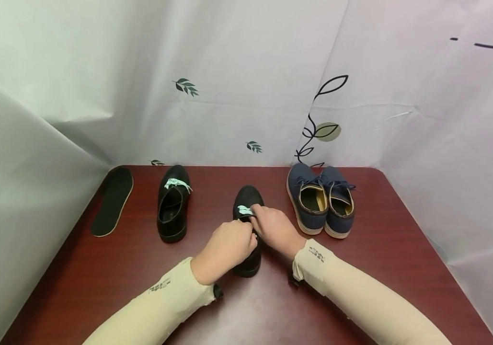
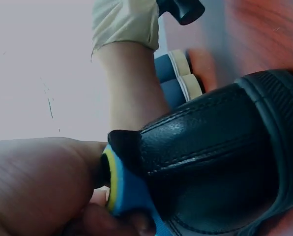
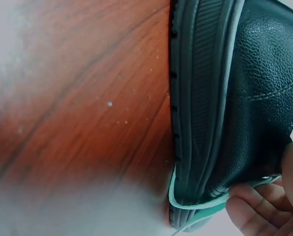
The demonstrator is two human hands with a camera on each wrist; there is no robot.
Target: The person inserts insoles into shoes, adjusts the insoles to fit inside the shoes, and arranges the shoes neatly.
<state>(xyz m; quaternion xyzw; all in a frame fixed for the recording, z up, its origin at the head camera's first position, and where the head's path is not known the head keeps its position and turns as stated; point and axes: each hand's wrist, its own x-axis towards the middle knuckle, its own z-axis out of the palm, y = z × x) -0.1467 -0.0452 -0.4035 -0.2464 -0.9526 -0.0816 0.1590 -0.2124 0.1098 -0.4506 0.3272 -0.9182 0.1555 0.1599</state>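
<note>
A black leather shoe (image 1: 248,195) with mint-green laces (image 1: 245,210) stands at the middle of the table, toe pointing away. My left hand (image 1: 229,244) is over its opening with curled fingers. In the left wrist view, those fingers grip a blue insole (image 2: 132,194) with a yellow edge, partly inside the shoe; its rest is hidden. My right hand (image 1: 275,227) holds the shoe at the front of its opening, beside the laces. From the right wrist, thumb and fingers (image 3: 254,209) pinch the upper's edge, and a loose lace (image 3: 200,206) hangs across the sole.
The matching black shoe (image 1: 173,203) stands to the left, laces tied over its front. A dark flat insole (image 1: 113,201) lies at the table's left edge. A pair of navy shoes (image 1: 308,199) stands at the right. White sheeting (image 1: 229,105) surrounds the red-brown table (image 1: 143,273).
</note>
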